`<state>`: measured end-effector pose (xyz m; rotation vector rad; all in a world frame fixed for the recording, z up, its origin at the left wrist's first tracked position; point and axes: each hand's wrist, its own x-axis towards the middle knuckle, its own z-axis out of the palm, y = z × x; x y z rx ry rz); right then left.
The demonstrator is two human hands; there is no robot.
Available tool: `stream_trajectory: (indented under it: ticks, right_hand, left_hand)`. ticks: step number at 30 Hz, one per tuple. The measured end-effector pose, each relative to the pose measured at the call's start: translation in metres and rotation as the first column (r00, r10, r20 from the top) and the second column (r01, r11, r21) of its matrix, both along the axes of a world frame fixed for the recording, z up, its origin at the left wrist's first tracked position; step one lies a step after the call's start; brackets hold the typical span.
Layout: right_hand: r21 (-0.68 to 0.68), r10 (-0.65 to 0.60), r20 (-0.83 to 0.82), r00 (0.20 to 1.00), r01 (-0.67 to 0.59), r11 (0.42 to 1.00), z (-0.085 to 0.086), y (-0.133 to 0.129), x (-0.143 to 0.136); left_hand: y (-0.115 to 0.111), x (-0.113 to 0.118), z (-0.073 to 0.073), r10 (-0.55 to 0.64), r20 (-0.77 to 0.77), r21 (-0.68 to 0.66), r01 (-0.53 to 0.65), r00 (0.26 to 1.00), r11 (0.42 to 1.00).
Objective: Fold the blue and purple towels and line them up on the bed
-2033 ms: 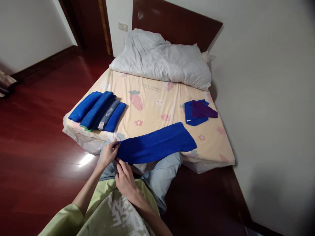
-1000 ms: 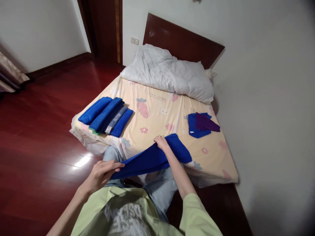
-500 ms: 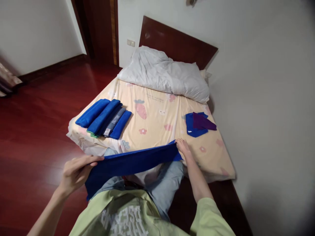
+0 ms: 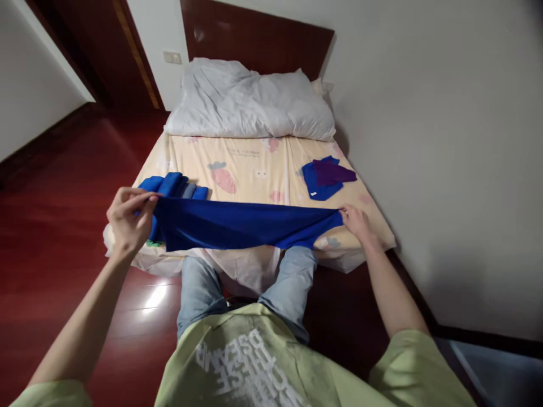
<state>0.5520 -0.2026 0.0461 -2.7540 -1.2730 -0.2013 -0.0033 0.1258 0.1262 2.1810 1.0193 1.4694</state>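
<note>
A blue towel hangs stretched between my two hands, above the near edge of the bed. My left hand pinches its left upper corner, and my right hand pinches the right upper corner. Behind the towel, at the bed's left side, lie folded blue towels with a grey one among them; the stretched towel hides part of them. On the right of the bed a blue cloth lies flat with a purple cloth on top.
The bed has a pale yellow patterned sheet. A crumpled white quilt lies across its far end, before the dark headboard. A white wall runs along the right. Dark red floor spreads on the left.
Both hands have raised the blue towel and spread it wider. It now covers part of the folded towels in view. The view has also shifted.
</note>
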Motion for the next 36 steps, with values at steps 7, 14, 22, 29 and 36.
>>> stream_trajectory:
  ticks: [7,14,22,29,36]
  right_hand:
    - [0.18,-0.059,0.084,0.995,0.043,0.983,0.072,-0.041,0.021]
    - [0.121,-0.121,0.043,0.992,0.116,0.986,0.096,-0.083,0.027]
    - [0.204,-0.143,0.03,0.989,0.134,0.97,0.102,-0.109,0.014]
    - [0.223,-0.14,0.027,0.99,0.13,0.966,0.113,-0.112,0.011]
    - [0.302,-0.083,-0.001,0.997,0.079,0.95,0.111,-0.103,0.019]
  left_hand:
    - [0.052,0.067,0.042,-0.128,0.113,-0.24,0.152,0.985,0.959]
    - [0.064,0.101,0.052,-0.181,0.306,-0.378,0.293,0.935,0.878]
    - [0.075,0.102,0.046,-0.165,0.343,-0.502,0.329,0.925,0.8]
    - [0.083,0.099,0.047,-0.203,0.282,-0.527,0.328,0.938,0.784]
    - [0.083,0.086,0.055,-0.185,0.292,-0.525,0.319,0.938,0.789]
